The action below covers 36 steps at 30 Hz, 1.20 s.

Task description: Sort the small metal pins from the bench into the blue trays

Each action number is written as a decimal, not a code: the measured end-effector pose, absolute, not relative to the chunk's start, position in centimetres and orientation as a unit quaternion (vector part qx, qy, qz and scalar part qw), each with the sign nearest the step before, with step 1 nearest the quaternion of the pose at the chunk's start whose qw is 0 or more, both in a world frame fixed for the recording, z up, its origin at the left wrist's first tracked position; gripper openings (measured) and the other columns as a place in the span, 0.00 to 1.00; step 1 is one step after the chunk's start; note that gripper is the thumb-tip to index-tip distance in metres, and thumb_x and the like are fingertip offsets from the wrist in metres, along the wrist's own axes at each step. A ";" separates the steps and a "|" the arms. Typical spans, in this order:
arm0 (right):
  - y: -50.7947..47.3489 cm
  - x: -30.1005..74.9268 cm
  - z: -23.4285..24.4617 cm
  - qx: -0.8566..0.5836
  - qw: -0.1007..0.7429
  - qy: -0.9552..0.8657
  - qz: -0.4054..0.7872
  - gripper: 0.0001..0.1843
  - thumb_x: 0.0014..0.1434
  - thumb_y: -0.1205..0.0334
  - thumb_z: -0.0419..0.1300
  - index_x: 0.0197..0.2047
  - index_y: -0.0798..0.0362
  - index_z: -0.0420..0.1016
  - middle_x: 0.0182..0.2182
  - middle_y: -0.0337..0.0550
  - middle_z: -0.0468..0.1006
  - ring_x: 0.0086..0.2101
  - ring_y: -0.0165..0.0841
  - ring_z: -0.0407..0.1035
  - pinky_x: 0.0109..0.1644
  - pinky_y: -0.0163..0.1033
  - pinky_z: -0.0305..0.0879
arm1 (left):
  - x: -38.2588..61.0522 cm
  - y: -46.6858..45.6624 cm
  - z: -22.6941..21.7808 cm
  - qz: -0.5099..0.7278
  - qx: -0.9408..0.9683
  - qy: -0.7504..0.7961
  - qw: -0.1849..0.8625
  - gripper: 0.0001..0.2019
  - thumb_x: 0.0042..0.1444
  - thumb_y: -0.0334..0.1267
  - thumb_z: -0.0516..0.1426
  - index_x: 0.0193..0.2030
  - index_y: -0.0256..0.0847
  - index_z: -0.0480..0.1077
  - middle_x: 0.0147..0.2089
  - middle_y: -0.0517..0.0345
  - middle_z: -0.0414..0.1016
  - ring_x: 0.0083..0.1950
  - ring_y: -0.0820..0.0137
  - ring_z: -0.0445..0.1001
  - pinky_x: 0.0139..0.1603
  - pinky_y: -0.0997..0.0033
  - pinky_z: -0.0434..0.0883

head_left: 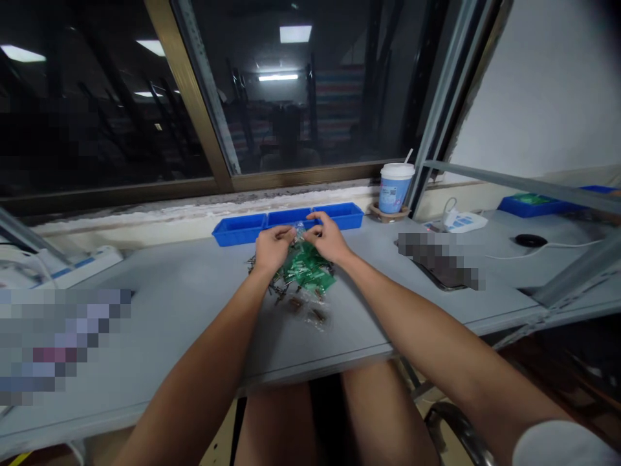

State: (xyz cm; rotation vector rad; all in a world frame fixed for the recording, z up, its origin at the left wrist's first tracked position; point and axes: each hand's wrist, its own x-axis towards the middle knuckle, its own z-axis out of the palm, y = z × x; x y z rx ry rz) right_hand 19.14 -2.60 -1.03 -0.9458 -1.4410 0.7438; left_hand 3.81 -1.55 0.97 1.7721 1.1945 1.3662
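Both hands meet over a pile near the back of the grey table. My left hand (274, 247) has its fingers pinched on one side of a small clear plastic bag (299, 230). From the other side, my right hand (328, 238) pinches the same bag, its index finger raised. Below them lie several green plastic packets (308, 266) and loose dark screws (280, 292), partly hidden by my hands. Closer to me rest clear bags with brownish contents (317, 315), too small to make out.
Behind my hands stands a blue three-part tray (240, 229) along the window ledge. A lidded blue cup (394, 188) with a straw is at the back right. A dark phone-like object (436, 262) lies right, near a white power strip (463, 222). Another power strip (87, 266) is left.
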 end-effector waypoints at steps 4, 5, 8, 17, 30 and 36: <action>-3.1 19.2 -0.8 -0.384 0.587 -0.649 0.296 0.10 0.50 0.65 0.63 0.38 0.52 0.75 0.26 0.36 0.76 0.29 0.30 0.69 0.38 0.38 0.65 | 3.5 -2.2 1.1 0.518 0.642 0.459 0.330 0.17 0.51 0.41 0.63 0.45 0.37 0.70 0.21 0.63 0.73 0.23 0.70 0.71 0.28 0.71 0.67; -3.2 19.2 -0.8 -0.382 0.584 -0.654 0.291 0.07 0.50 0.64 0.64 0.35 0.52 0.76 0.27 0.37 0.77 0.31 0.31 0.70 0.40 0.39 0.66 | 3.5 -2.4 1.1 0.518 0.640 0.459 0.335 0.18 0.51 0.40 0.63 0.47 0.37 0.68 0.21 0.64 0.72 0.22 0.71 0.70 0.26 0.72 0.65; -3.2 19.1 -0.8 -0.390 0.588 -0.648 0.287 0.06 0.48 0.61 0.65 0.31 0.52 0.79 0.30 0.41 0.81 0.33 0.32 0.72 0.41 0.40 0.68 | 3.2 -2.9 1.0 0.514 0.658 0.450 0.316 0.16 0.53 0.40 0.61 0.46 0.39 0.65 0.20 0.66 0.70 0.21 0.72 0.68 0.26 0.73 0.64; -3.2 18.9 -1.0 -0.423 0.593 -0.632 0.263 0.05 0.50 0.65 0.64 0.32 0.53 0.80 0.32 0.43 0.83 0.33 0.33 0.74 0.43 0.41 0.69 | 3.1 -3.3 0.1 0.523 0.736 0.387 0.185 0.12 0.56 0.32 0.57 0.47 0.43 0.64 0.28 0.64 0.74 0.28 0.72 0.72 0.33 0.73 0.67; -3.3 20.6 -1.9 -0.582 0.444 -0.676 0.084 0.11 0.53 0.68 0.60 0.39 0.51 0.81 0.40 0.45 0.82 0.48 0.41 0.71 0.56 0.45 0.64 | 0.5 0.3 2.3 0.438 0.740 0.507 0.056 0.11 0.57 0.32 0.55 0.42 0.40 0.78 0.45 0.51 0.82 0.47 0.61 0.78 0.55 0.61 0.72; -2.6 20.9 -2.7 -0.602 0.424 -0.670 0.093 0.13 0.57 0.61 0.60 0.45 0.54 0.79 0.47 0.49 0.81 0.51 0.42 0.69 0.58 0.46 0.61 | 1.9 3.5 3.7 0.414 0.756 0.505 0.051 0.16 0.58 0.31 0.52 0.49 0.38 0.77 0.49 0.49 0.81 0.51 0.61 0.77 0.58 0.61 0.70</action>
